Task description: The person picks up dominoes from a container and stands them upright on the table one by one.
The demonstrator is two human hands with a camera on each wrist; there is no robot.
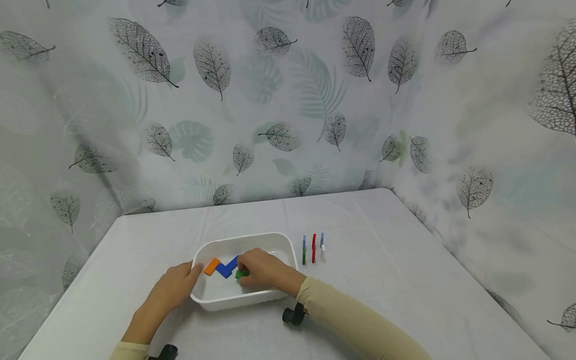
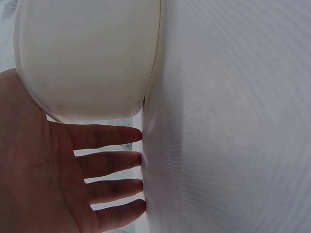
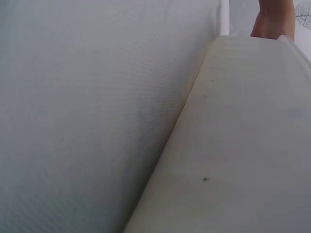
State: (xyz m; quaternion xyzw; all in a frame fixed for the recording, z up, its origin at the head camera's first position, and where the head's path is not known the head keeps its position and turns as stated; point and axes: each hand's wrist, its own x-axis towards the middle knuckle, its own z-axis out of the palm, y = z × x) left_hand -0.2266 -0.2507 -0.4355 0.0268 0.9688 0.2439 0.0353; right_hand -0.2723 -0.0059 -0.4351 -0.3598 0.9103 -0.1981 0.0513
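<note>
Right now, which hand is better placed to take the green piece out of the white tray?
The right hand. It is already inside the white tray with its fingers on the green piece. The left hand rests against the tray's outer wall with straight fingers, probably steadying it.

Head view looks down from near side at whole table (image 1: pixel 405 280). Both wrist views sit very close, sharing white tub (image 1: pixel 243 300) wall (image 2: pixel 87 58) (image 3: pixel 252 145).
</note>
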